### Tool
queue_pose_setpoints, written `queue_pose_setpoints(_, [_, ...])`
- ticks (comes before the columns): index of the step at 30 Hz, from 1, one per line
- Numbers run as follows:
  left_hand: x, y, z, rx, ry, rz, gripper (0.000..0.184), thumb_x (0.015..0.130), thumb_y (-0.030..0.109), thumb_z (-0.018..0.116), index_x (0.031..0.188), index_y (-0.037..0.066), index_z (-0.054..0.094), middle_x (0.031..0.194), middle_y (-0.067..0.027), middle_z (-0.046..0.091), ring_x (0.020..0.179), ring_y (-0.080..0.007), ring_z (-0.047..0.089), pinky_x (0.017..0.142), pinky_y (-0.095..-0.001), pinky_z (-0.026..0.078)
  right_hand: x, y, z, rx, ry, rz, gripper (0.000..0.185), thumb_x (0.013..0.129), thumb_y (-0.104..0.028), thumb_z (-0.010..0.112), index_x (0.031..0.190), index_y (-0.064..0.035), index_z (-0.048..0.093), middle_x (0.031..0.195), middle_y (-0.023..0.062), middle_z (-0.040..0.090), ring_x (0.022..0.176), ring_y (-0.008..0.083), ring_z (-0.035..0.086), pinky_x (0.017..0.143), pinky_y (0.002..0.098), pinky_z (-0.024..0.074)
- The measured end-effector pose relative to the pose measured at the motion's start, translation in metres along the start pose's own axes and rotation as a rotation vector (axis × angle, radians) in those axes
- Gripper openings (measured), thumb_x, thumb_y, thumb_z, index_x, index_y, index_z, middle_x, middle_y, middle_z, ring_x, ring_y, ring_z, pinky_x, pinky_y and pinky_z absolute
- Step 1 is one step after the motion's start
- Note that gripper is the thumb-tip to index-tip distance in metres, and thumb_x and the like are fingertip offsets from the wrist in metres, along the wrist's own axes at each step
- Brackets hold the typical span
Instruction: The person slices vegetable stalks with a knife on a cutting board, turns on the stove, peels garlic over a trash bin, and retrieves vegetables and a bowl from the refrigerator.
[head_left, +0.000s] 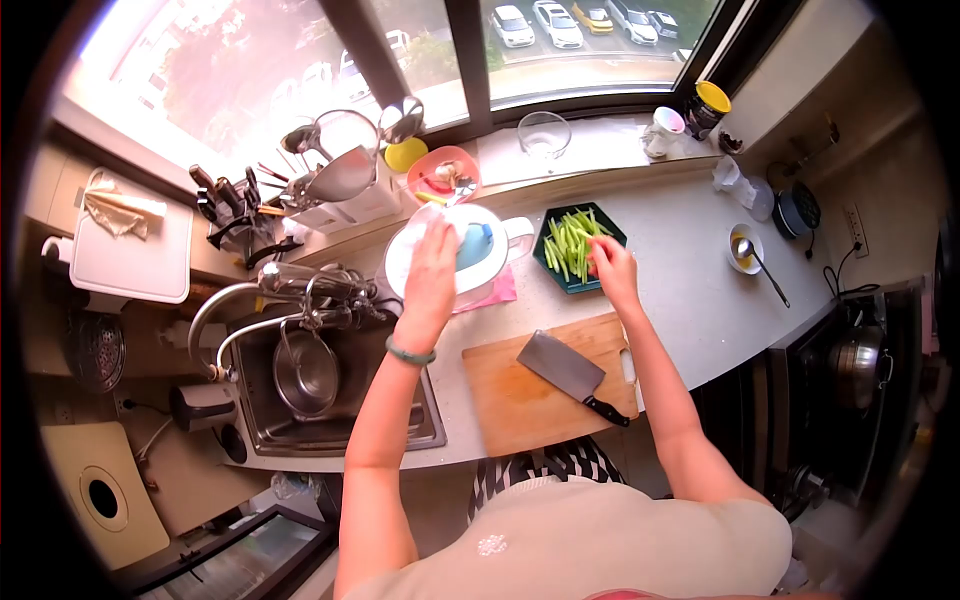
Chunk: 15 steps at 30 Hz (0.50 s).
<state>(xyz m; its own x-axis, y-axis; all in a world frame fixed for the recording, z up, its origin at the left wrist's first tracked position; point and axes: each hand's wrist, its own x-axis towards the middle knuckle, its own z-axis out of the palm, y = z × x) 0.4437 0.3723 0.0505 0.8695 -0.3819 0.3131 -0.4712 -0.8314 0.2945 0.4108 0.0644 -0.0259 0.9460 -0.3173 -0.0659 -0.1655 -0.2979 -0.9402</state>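
Observation:
My left hand [432, 268], with a green bangle at the wrist, lies with fingers stretched out over a white round vessel with a handle [515, 238]. A light blue thing [475, 245] shows at the vessel's top beside the fingers; what it is I cannot tell. My right hand [614, 268] is closed at the right edge of a dark green dish [570, 287]. Cut green vegetable strips [570, 243] fill that dish. Something small and red shows at the right fingertips, too small to name. Nearer my body, a cleaver [562, 364] rests on a wooden cutting board [500, 405].
To the left is a sink [345, 425] with a metal pot [306, 372] under the faucet [215, 310]. A pink bowl [465, 163], a glass bowl [544, 133] and a knife block [235, 215] stand along the window. At right sits a small bowl with a spoon [768, 270].

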Motion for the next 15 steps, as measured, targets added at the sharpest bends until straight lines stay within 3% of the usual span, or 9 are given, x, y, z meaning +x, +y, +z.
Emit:
queue_pose_setpoints(2, [-0.017, 0.0, -0.011, 0.052, -0.04, -0.066, 0.044, 0.085, -0.003, 0.047, 0.128, -0.005, 0.049, 0.141, -0.0231, 0.044, 0.131, -0.0374, 0.043, 0.109, -0.045, 0.035, 0.062, 0.007, 0.019, 0.193, -0.055, 0.052, 0.027, 0.096, -0.021, 0.055, 0.114, -0.0028, 0.061, 0.078, 0.0061, 0.067, 0.057, 0.01, 0.06, 0.051, 0.0249, 0.0481])
queue_pose_setpoints(4, [-0.032, 0.009, -0.026, 0.066, -0.062, -0.105, 0.043, 0.085, -0.007, 0.047, 0.128, -0.007, 0.05, 0.14, -0.0233, 0.045, 0.132, -0.0381, 0.042, 0.109, -0.0448, 0.036, 0.118, 0.009, 0.042, 0.241, -0.128, 0.114, 0.043, 0.095, -0.026, 0.059, 0.129, -0.0018, 0.049, 0.08, 0.0095, 0.066, 0.056, 0.0119, 0.061, 0.051, 0.025, 0.0487])
queue_pose_setpoints(6, [-0.044, 0.024, -0.03, 0.034, -0.071, -0.105, 0.042, 0.085, -0.008, 0.047, 0.127, -0.007, 0.051, 0.139, -0.0227, 0.046, 0.132, -0.0381, 0.042, 0.109, -0.0449, 0.036, 0.151, 0.001, 0.06, 0.265, -0.173, 0.206, 0.047, 0.096, -0.03, 0.057, 0.133, -0.003, 0.045, 0.085, 0.0103, 0.067, 0.058, 0.0136, 0.063, 0.052, 0.0262, 0.051])
queue_pose_setpoints(9, [-0.045, 0.048, -0.032, -0.008, -0.095, -0.06, 0.041, 0.085, -0.008, 0.048, 0.126, -0.008, 0.053, 0.138, -0.0221, 0.048, 0.13, -0.038, 0.044, 0.107, -0.0441, 0.038, 0.178, -0.003, 0.075, 0.352, -0.33, 0.391, 0.043, 0.1, -0.039, 0.047, 0.121, -0.0023, 0.053, 0.087, 0.0099, 0.066, 0.063, 0.0141, 0.063, 0.056, 0.0267, 0.052])
queue_pose_setpoints(15, [-0.04, 0.047, -0.03, -0.014, -0.073, 0.009, 0.038, 0.086, -0.005, 0.053, 0.124, -0.008, 0.054, 0.132, -0.0208, 0.052, 0.12, -0.0352, 0.053, 0.1, -0.0402, 0.045, 0.189, 0.019, 0.089, 0.506, -0.331, 0.377, 0.038, 0.101, -0.038, 0.045, 0.094, -0.0035, 0.061, 0.085, 0.0087, 0.064, 0.064, 0.0138, 0.06, 0.059, 0.0256, 0.052])
